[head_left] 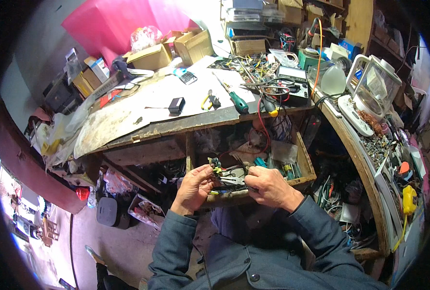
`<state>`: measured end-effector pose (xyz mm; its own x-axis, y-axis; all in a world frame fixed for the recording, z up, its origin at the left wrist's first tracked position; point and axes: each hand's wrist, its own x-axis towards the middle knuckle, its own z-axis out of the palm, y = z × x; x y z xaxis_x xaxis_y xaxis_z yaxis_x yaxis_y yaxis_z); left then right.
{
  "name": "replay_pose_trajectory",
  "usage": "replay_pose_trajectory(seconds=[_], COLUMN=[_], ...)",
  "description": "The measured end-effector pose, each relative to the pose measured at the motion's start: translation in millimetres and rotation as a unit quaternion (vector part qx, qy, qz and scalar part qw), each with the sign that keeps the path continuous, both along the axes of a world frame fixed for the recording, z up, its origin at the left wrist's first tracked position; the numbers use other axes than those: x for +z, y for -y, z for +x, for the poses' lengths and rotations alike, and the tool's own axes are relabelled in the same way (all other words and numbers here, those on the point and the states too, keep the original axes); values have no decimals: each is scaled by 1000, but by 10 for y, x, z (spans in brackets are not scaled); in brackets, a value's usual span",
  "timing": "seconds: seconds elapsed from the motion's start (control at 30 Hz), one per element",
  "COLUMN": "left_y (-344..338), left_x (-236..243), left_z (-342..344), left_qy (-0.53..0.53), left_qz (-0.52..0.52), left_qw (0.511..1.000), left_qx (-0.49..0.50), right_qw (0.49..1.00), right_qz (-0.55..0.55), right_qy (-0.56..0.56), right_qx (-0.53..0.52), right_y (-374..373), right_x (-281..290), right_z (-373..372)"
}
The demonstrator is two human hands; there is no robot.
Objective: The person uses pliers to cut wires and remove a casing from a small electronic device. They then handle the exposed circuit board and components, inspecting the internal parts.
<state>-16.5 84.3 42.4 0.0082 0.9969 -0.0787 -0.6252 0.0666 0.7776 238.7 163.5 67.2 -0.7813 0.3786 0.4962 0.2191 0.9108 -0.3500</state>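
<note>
Both hands are raised over an open wooden drawer (305,180) at the front of the bench. My left hand (193,188) pinches a small electronic part (217,167) with dark and yellow-green pieces between thumb and fingertips. To its right, my right hand (272,186) is closed with the fingers curled together; whatever they grip is hidden. A shiny silver metal piece (232,181) shows between the hands, and I cannot tell whether it is held or lies in the drawer. Inside the drawer are wires, a teal piece (260,162) and a clear plastic bag (283,152).
On the bench lie a green-handled screwdriver (240,102), a black box-shaped adapter (176,106), yellow-handled pliers (207,100) and a meter (292,79) with leads. Cardboard boxes (153,57) stand behind. A side bench at right carries a yellow tape measure (409,200).
</note>
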Motion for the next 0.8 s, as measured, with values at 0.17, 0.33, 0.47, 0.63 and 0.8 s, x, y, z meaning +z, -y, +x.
replay_pose_trajectory(seconds=[0.17, 0.33, 0.47, 0.63, 0.8], left_y=[28, 41, 31, 24, 5], left_x=[-52, -117, -127, -102, -104], left_z=[-48, -101, -85, -82, -67], left_qy=[70, 111, 122, 126, 130], left_qz=[53, 120, 125, 119, 115], left_qw=[996, 986, 984, 985, 985], left_qx=[23, 18, 16, 11, 8], right_qw=[1000, 997, 968, 946, 934], right_qz=[25, -65, -125, -49, -59], right_qy=[-5, -19, 45, 129, 182], right_qx=[-11, -48, -213, -293, -301], right_y=[58, 54, -136, -469, -689], right_x=[200, 340, 260, 20, -37], right_z=[-5, 136, 283, 528, 589])
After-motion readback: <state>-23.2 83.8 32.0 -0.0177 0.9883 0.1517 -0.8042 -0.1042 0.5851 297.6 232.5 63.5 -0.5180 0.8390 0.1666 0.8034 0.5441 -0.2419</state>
